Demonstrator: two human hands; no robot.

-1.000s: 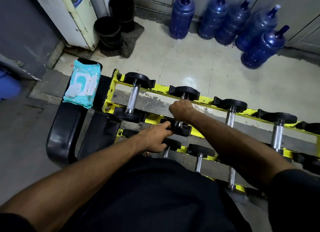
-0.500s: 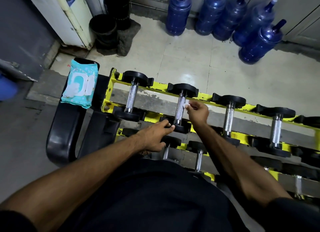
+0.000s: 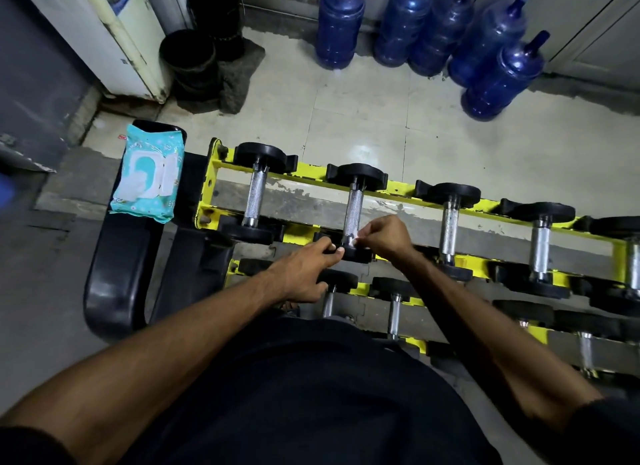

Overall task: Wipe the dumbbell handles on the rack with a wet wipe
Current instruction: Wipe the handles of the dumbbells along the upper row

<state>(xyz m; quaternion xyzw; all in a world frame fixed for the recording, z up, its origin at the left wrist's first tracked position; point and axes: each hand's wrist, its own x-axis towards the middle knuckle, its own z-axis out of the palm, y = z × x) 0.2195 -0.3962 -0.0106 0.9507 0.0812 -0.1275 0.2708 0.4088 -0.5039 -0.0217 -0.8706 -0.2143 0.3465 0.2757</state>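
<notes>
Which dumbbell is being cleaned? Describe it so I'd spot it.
On the yellow rack, follow the top row from the end beside the turquoise wipes pack: it is the second dumbbell. Only this one has hands on it: the right hand pinches a white wipe at its handle, the left hand holds its near weight.

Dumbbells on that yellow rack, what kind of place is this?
Probably a small gym, maybe its storage corner: a row of dumbbells on a yellow rack, a black padded bench beside it, and big blue water jugs behind.
</notes>
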